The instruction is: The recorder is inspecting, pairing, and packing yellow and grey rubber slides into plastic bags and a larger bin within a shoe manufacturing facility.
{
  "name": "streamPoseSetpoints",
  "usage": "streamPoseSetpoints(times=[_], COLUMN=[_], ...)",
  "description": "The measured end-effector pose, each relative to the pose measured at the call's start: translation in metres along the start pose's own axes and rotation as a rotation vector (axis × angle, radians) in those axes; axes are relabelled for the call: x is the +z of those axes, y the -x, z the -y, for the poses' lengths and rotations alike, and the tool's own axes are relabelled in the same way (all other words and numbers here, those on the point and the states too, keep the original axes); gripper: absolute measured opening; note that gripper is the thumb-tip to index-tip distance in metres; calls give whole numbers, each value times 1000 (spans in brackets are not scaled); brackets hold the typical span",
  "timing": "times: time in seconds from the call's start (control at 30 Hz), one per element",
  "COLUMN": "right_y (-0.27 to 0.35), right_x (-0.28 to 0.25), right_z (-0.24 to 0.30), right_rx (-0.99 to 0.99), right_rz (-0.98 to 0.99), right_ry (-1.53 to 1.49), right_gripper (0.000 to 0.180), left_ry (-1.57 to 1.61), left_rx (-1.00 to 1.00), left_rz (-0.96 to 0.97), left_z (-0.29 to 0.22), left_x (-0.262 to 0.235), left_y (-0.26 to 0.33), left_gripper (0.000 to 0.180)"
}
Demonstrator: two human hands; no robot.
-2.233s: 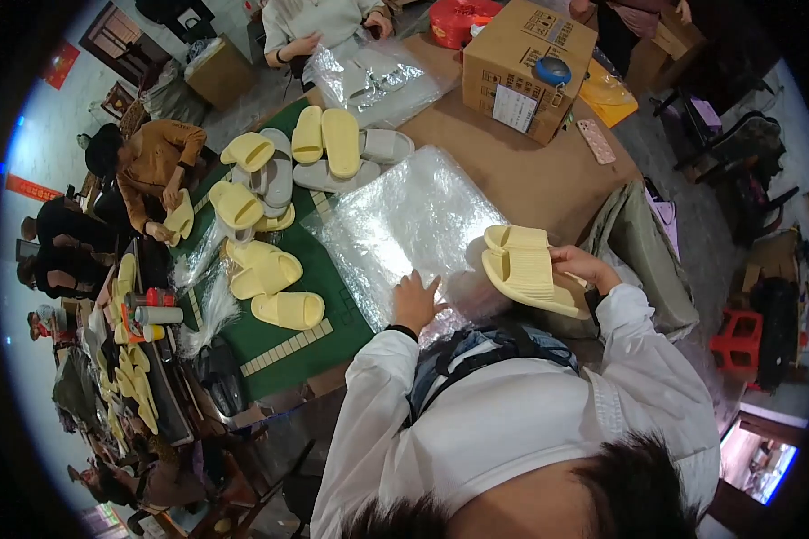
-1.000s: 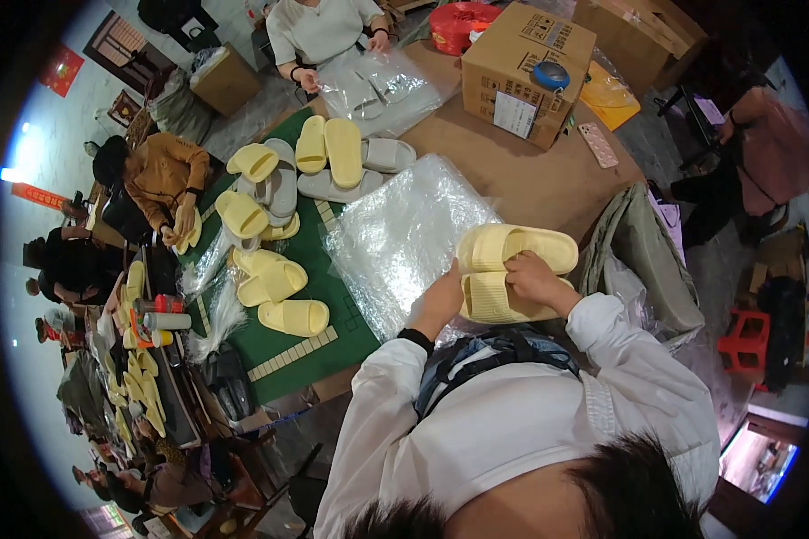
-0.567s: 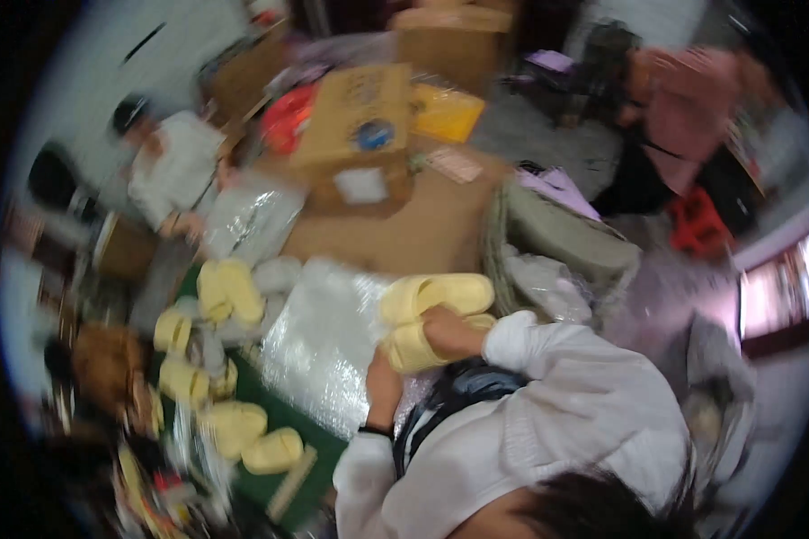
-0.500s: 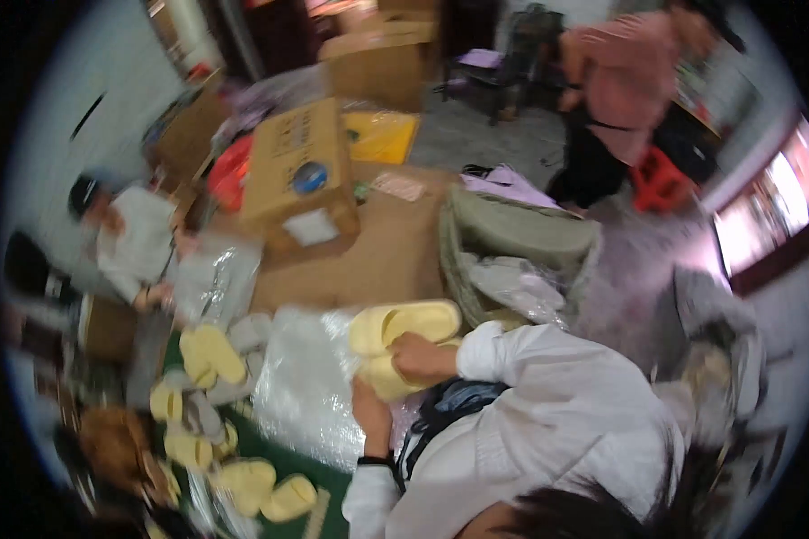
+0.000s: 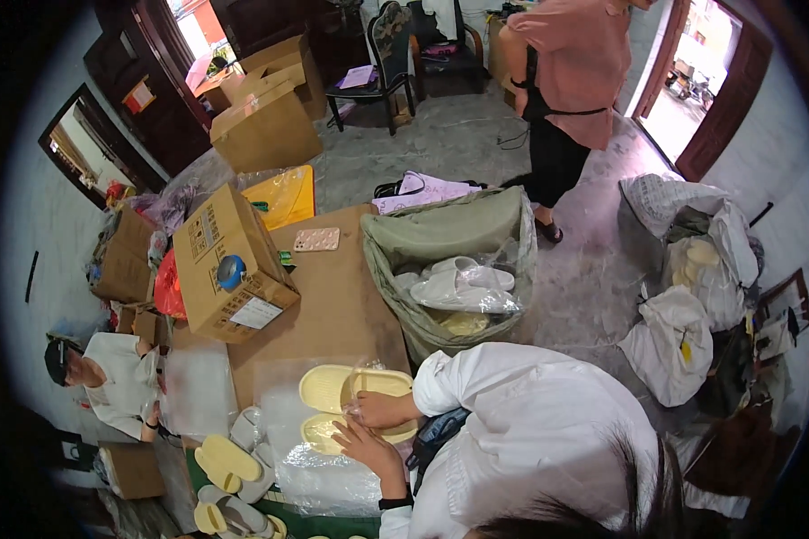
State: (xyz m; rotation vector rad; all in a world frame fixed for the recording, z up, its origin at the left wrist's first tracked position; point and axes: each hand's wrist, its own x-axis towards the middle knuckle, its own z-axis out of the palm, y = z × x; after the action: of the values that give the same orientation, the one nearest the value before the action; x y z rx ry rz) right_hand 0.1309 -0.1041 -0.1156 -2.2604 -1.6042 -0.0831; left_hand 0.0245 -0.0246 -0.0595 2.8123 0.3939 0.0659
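Observation:
A pair of pale yellow slippers (image 5: 334,388) lies side by side, toes to the left, on clear plastic bags (image 5: 319,481) in front of me. Thin clear film shows over part of the upper slipper. My right hand (image 5: 383,410) is closed between the two slippers, its fingertips pinching the film; the exact grip is partly hidden. Over the lower slipper rests my left hand (image 5: 368,449), fingers spread, holding nothing.
More yellow slippers (image 5: 227,463) and grey ones lie left of the bags. A carton (image 5: 220,260) and a phone in a pink case (image 5: 316,239) sit on the brown table (image 5: 351,296). Beyond my right arm stands a green sack (image 5: 449,216) with bagged white slippers. Two people are nearby.
The slippers have moved left onto the plastic bags, with film now over them. My left hand has moved from beside the slippers onto the lower one. The view has shifted.

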Motion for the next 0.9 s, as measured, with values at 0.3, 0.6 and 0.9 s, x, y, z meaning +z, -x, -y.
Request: streamPoseSetpoints(times=[0.3,0.6,0.9], right_y=[-34,-76,-99], right_x=[89,40,-5], right_z=[-71,-43,-4], right_rx=[207,312,-159], right_rz=[147,-165,-530], right_ry=[-399,-712,-67], right_gripper=[15,17,25], left_ry=[403,709,733], left_rx=[445,396,-119], left_rz=[42,183,707], left_z=[-38,-12,114], left_x=[-14,-49,-81], left_y=[-15,-2,77], left_gripper=[57,41,56])
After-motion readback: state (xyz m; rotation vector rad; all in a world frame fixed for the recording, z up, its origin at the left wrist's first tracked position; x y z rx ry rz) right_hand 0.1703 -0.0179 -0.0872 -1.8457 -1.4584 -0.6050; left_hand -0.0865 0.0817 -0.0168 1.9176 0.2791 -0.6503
